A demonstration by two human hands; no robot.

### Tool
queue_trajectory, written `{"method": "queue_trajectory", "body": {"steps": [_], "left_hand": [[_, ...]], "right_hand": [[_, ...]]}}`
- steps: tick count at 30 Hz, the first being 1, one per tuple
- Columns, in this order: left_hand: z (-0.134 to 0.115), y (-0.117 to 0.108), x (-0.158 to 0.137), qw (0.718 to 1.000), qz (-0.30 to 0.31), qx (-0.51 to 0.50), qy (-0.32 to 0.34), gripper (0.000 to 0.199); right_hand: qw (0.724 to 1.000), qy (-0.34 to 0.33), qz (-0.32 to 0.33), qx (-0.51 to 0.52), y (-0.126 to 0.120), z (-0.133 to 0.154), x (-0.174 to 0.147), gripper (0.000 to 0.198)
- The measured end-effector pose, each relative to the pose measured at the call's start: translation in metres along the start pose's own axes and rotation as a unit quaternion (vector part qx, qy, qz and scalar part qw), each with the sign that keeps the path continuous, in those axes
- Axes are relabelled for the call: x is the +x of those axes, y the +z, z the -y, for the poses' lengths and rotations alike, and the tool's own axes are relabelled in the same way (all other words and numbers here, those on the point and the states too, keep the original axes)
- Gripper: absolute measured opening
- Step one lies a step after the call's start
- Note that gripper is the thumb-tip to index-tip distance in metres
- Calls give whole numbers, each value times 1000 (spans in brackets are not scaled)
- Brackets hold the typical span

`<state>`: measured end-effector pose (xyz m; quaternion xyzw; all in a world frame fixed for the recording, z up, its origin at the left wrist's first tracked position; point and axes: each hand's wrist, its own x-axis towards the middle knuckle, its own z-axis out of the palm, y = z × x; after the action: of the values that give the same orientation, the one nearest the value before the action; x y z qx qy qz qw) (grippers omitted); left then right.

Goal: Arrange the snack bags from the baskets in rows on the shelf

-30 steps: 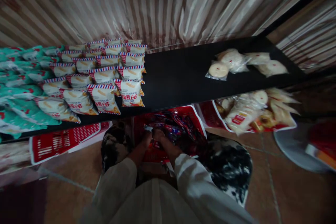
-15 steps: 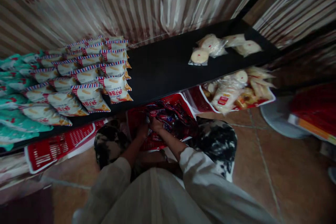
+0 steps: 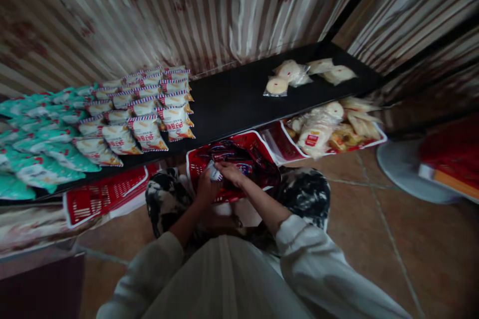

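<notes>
A small white-and-blue snack packet (image 3: 215, 172) is between my two hands, over a red basket (image 3: 193, 163) with a white rim. My left hand (image 3: 207, 187) is closed round its lower left side. From the right, my right hand (image 3: 230, 173) pinches its edge with the fingertips; part of the packet is hidden by the fingers. Dark, shiny wrapped packets (image 3: 254, 157) in red and blue fill the basket below. The basket stands between my knees, in front of the black shelf.
White snack bags (image 3: 147, 133) and green bags (image 3: 56, 157) stand in rows on the black shelf (image 3: 228, 104). Round wrapped cakes (image 3: 277, 86) lie at its right. Beneath are another red basket (image 3: 105, 192) and one with bagged food (image 3: 318, 134). A grey stool (image 3: 407, 174) stands right.
Both hands have risen a little, and the white-and-blue packet between them now shows more clearly. The view has shifted slightly, bringing more of the green bags into sight.
</notes>
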<state>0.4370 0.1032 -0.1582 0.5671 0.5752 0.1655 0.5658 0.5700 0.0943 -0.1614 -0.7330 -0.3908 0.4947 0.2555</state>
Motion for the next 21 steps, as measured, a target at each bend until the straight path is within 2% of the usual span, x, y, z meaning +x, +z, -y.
{"method": "queue_trajectory", "body": {"steps": [3, 7, 10, 14, 19, 21], "left_hand": [[0, -6, -8, 998, -46, -1, 31, 57], [1, -16, -14, 996, -68, -61, 14, 51], [0, -26, -18, 993, -57, -105, -1, 40], [-6, -43, -28, 984, -36, -172, -8, 24], [-13, -65, -37, 971, -25, -237, 9, 23], [-16, -72, -37, 967, -16, -255, 13, 25]], "right_hand": [[996, -18, 36, 77, -1, 9, -13, 43], [976, -32, 57, 209, -5, 14, -27, 39], [983, -39, 34, 175, -5, 13, -35, 31], [988, -106, 12, 112, -5, 12, -43, 32], [976, -207, -65, -29, -15, 19, -55, 38], [967, -241, -65, -59, -22, 23, -61, 41]]}}
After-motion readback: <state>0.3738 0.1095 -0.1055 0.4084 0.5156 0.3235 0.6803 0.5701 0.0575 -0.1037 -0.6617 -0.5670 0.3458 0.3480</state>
